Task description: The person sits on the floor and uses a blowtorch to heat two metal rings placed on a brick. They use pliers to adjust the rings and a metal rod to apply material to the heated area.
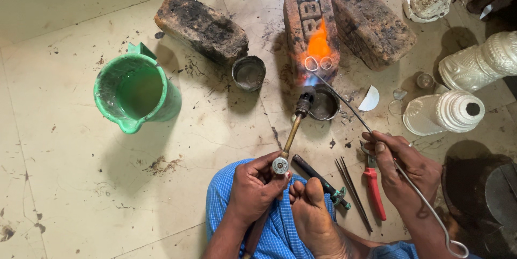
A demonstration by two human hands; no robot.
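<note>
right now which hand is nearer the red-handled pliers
Right. The right hand sits just above and right of the pliers, almost touching them, gripping a wire. The left hand holds the torch, well left of them.

The floor (64, 183) lies open to the left, past the green jug (137, 95). Ahead, three bricks (202, 27) and two small tins (249, 72) crowd the way around the flame (319, 43). On the right, white carved pieces (449, 111), red-handled pliers (373, 191) and thin rods (353, 189) leave only narrow gaps.
</note>
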